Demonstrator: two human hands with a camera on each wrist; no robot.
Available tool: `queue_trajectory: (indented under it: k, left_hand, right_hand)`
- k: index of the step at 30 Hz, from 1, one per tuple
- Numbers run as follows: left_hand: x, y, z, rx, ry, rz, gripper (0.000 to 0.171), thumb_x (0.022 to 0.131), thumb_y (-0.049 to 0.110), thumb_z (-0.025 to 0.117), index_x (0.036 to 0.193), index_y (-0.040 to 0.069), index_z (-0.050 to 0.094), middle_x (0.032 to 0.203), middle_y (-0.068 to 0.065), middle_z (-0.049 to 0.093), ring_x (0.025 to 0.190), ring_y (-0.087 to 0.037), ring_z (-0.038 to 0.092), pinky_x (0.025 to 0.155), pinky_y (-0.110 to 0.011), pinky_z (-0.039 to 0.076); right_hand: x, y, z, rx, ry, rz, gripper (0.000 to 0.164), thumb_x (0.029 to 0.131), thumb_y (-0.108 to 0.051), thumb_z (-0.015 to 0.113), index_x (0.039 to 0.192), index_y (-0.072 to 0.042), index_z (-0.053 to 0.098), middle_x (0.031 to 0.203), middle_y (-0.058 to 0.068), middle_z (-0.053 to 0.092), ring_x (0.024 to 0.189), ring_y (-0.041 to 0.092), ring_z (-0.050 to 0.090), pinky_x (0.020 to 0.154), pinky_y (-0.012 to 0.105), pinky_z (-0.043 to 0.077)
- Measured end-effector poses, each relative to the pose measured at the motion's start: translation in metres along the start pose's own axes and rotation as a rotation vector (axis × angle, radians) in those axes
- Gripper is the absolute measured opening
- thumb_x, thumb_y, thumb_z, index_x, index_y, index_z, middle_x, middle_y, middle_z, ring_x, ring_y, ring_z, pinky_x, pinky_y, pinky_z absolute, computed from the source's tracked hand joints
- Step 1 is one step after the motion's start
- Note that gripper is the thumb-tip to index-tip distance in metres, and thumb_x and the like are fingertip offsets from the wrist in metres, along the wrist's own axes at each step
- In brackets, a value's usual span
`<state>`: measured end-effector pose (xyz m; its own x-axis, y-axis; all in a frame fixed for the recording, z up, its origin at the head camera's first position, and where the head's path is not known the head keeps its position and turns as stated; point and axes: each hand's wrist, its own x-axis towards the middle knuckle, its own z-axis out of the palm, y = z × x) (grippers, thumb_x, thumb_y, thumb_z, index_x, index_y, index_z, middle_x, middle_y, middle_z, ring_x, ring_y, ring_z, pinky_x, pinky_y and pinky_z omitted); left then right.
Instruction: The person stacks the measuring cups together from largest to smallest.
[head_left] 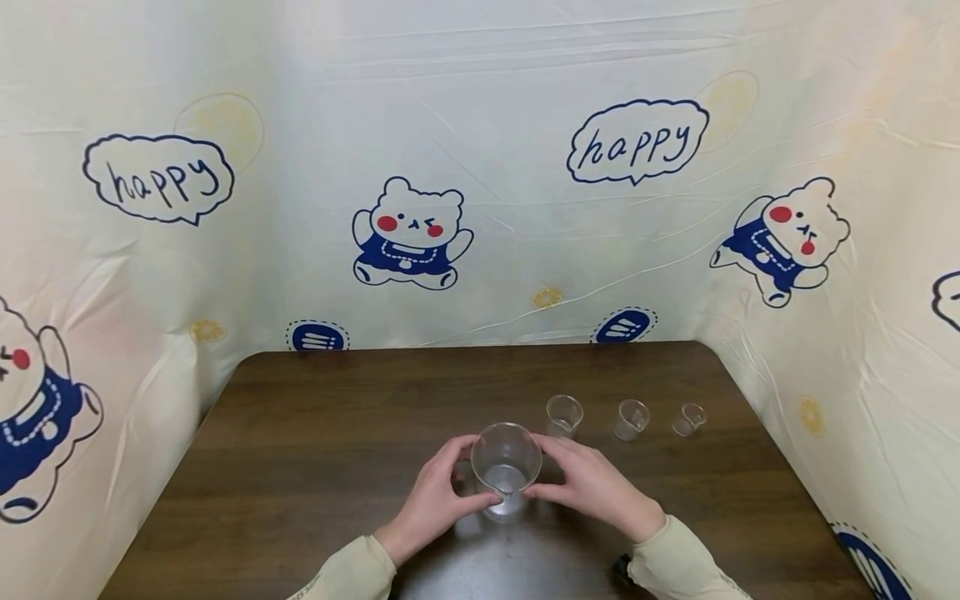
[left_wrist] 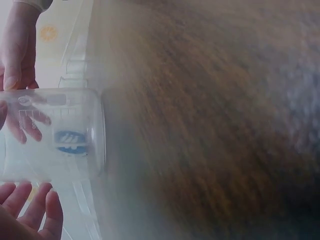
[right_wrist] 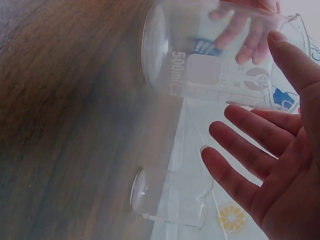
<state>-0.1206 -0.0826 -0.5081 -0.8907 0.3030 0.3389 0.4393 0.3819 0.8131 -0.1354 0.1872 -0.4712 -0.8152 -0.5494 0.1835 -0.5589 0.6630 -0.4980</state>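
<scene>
A large clear beaker [head_left: 507,458] stands upright between both hands at the middle front of the table. Its "500ml" marking is readable on the glass [right_wrist: 178,67] in the right wrist view. My left hand [head_left: 441,490] grips its left side, thumb in front and fingers round the far side. From the right, my right hand [head_left: 596,482] holds it with the thumb low in front and the index finger near the rim. Through the glass, fingers of the opposite hand show in both wrist views. Whether the base touches the table, I cannot tell.
Behind and to the right stand three smaller clear beakers, a medium one [head_left: 564,414], a smaller one [head_left: 632,420] and the smallest [head_left: 688,420]. The brown wooden table [head_left: 337,417] is enclosed by a printed curtain [head_left: 510,167]. A small black object [head_left: 622,570] is by the right sleeve.
</scene>
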Motion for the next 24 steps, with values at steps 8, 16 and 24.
queue_trajectory:
  k: [8,16,24]
  left_hand:
    - [0.001,-0.001,-0.001,0.000,-0.067,-0.001,0.085,0.076,0.033,0.095,0.150,0.021,0.054,0.131,0.003,0.058,0.112,-0.016,0.059,0.085,-0.038,0.055]
    - [0.009,-0.002,-0.005,0.035,-0.143,-0.017,0.100,0.075,0.045,0.093,0.157,0.016,0.044,0.137,-0.001,0.053,0.119,-0.017,0.056,0.098,-0.039,0.050]
    - [0.013,-0.003,0.004,-0.035,-0.173,-0.053,0.101,0.073,0.041,0.096,0.155,0.015,0.044,0.148,-0.002,0.054,0.133,-0.022,0.054,0.109,-0.044,0.044]
  right_hand:
    - [0.000,0.003,0.002,0.021,-0.025,-0.010,0.069,0.090,-0.054,0.077,0.144,-0.015,0.060,0.141,0.003,0.065,0.125,0.020,0.064,0.100,0.045,0.053]
    - [0.001,0.005,0.000,0.064,-0.043,-0.029,0.070,0.091,-0.050,0.077,0.147,-0.014,0.057,0.144,0.003,0.063,0.128,0.020,0.063,0.102,0.044,0.052]
    - [0.000,0.006,0.002,0.104,-0.045,-0.034,0.070,0.092,-0.049,0.076,0.148,-0.012,0.056,0.145,0.004,0.063,0.129,0.020,0.062,0.103,0.044,0.051]
